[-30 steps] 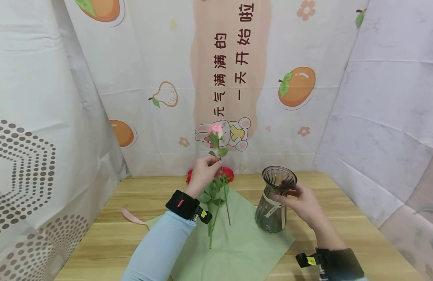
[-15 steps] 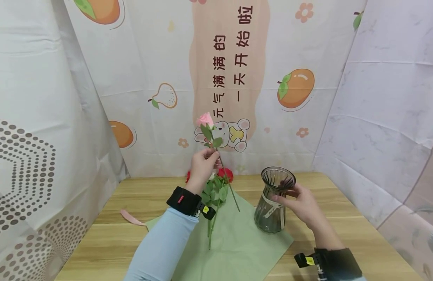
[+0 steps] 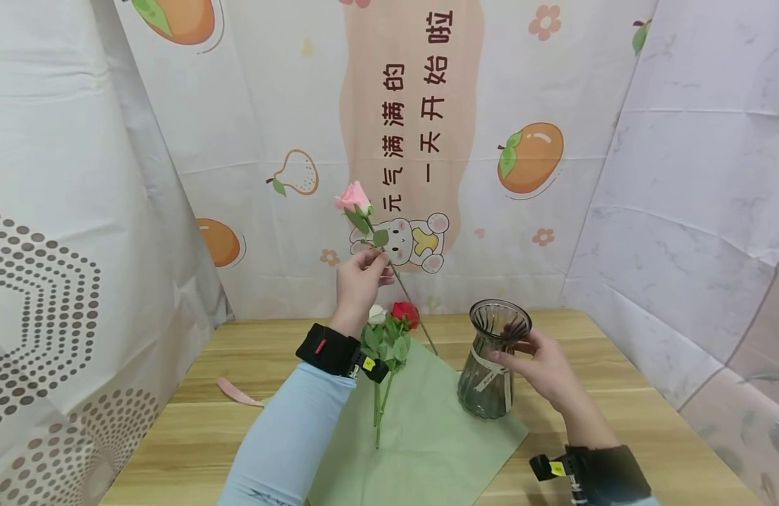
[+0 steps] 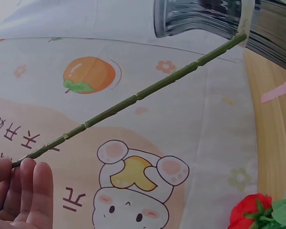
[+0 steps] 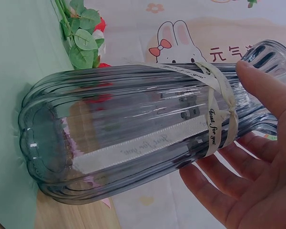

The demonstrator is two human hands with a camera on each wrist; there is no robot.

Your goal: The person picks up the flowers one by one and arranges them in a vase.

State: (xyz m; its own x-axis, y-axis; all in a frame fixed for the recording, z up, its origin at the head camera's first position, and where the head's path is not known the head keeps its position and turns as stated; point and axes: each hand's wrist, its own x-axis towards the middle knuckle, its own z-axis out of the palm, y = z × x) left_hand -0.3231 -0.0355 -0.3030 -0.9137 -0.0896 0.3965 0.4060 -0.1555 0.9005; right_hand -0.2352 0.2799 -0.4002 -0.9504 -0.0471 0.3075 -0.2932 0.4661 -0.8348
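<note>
My left hand pinches the stem of a pink rose, raised above the far side of the table with its bloom tilted up and left. The bare lower stem slants down toward the vase, its tip outside the mouth in the head view. With thumb and fingers around its neck, my right hand holds a grey ribbed glass vase, upright on the green paper. A cream ribbon with lettering is tied about the vase. Below my left hand lie a red rose and a white rose.
Green wrapping paper spreads over the wooden table, under the lying stems and vase. A pink ribbon rests at the left. A printed cloth hangs behind the table, with further cloths at both sides.
My left hand has risen and shifted slightly left with the pink rose. The rose now leans further left, its stem tip swung up and right toward the vase. My right hand stays on the vase.
</note>
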